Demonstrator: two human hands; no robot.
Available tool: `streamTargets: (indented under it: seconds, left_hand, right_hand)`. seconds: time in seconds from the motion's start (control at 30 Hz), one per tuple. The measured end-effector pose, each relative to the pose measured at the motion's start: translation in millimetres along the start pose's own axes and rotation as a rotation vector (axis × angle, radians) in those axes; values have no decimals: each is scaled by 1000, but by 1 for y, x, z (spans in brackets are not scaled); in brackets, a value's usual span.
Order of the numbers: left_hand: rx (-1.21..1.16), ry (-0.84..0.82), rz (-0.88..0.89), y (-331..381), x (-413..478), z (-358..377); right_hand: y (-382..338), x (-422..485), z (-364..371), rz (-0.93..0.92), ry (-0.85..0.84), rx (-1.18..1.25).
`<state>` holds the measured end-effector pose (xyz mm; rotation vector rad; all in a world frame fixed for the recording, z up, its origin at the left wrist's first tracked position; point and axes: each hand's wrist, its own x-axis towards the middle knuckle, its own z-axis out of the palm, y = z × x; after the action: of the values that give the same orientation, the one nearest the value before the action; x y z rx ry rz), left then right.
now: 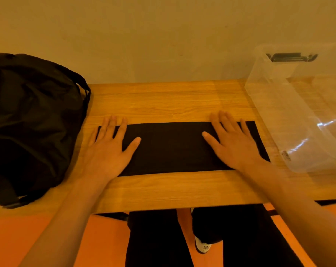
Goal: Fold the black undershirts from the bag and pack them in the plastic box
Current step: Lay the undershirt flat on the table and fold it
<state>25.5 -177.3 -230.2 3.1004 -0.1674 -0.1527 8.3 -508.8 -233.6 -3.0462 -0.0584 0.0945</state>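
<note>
Both hands, left hand (108,149) and right hand (234,145), lie flat-fingered on the undershirt (171,149) ends (long axis left-right), plastic box (298,112) nearest right.

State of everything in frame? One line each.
black undershirt: folded into a long strip, flat on the table
left hand: fingers straight, pressing the strip's left end
right hand: fingers straight, pressing the strip's right end
bag: slumped on the table's left end; open or closed unclear
plastic box: upright at the right, no lid on, no shirt visible inside
</note>
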Motion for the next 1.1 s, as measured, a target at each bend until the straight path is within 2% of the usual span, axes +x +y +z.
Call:
streamTargets:
  seconds: [0.13,0.37,0.47,0.53,0.57,0.63,0.73,0.93,1.1]
  left_hand:
    - [8,-1,14,-7,3,-5]
    - [-51,-6,-30,-11,9,-5]
    - [-42,162,-26,14,-4,-12]
    - [-76,288,43,40,-15,-15]
    - [-67,300,75,50,-18,-14]
    - [-40,228,65,53,-19,-6]
    - [-38,63,-52,28,-20,0]
    - [38,-12,-89,4,-21,-7]
    - [63,-20,-42,-3,0,-7]
  right_hand:
    - [25,-10,-11,95,-60,-23]
    - [23,-12,-18,108,-97,-78]
    - [5,-10,-20,106,-6,-105]
    - [-26,-9,-19,-2,83,-31]
    - [-43,-9,-17,-66,90,13]
    - [-62,-7,-8,-135,53,36]
    - [-41,-6,0,-91,12,0]
    - [36,-11,-6,62,-30,-16]
    - [52,-14,-4,80,-41,19]
